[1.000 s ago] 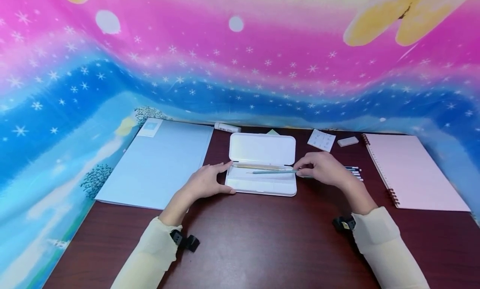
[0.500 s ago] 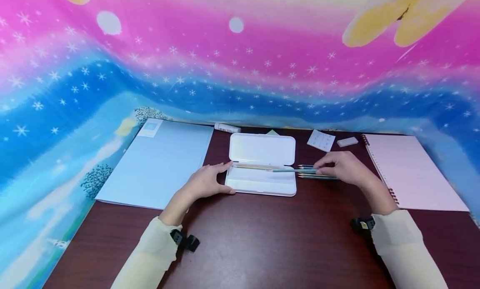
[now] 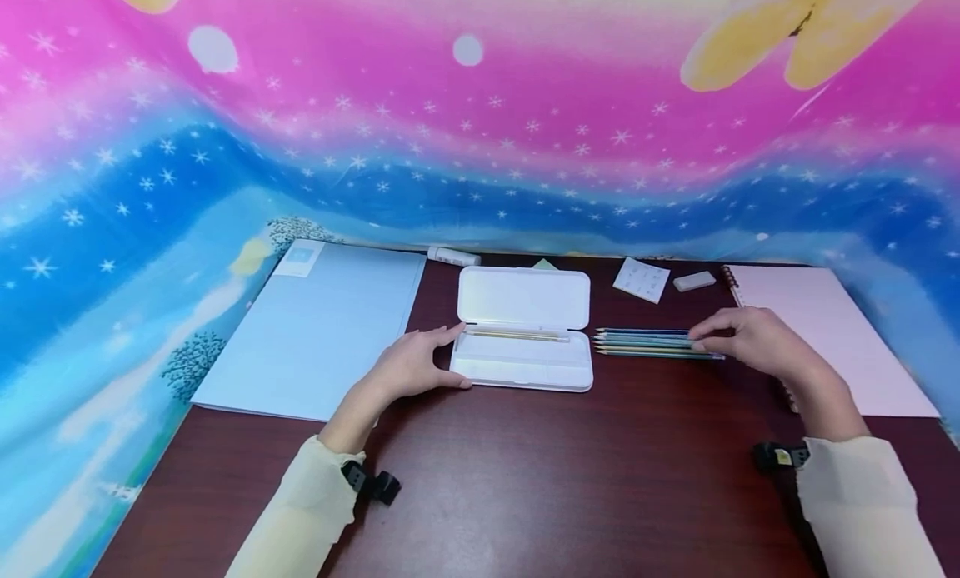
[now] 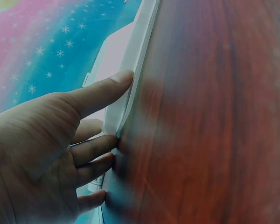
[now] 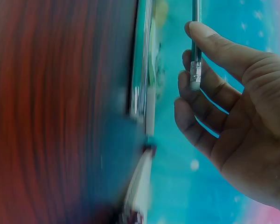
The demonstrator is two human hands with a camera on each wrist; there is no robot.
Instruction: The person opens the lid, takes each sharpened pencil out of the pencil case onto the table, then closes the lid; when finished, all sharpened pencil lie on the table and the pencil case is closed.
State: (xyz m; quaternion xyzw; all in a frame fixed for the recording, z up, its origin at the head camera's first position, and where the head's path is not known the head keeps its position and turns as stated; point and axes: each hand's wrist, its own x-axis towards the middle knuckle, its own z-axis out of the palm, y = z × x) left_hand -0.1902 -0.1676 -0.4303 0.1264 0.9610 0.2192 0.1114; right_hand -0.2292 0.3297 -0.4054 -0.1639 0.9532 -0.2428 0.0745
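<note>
A white pencil case lies with its lid raised, a yellowish pencil along the back of its tray. My left hand holds the case's left end, thumb at the front edge and index finger near the hinge side. In the left wrist view the thumb lies against the case's white rim. Right of the case, several pencils lie side by side, tips toward it. My right hand, over their eraser ends, pinches a dark green pencil between thumb and index finger; its white eraser shows in the right wrist view.
A light blue folder lies at left, a pink spiral notebook at right under the right forearm. Along the back are a white tube, a green paper corner, a white printed card and an eraser.
My right hand has carried the pencil rightward, away from over the case to the row of pencils, which now shows more fully. The left hand and the case have stayed in place.
</note>
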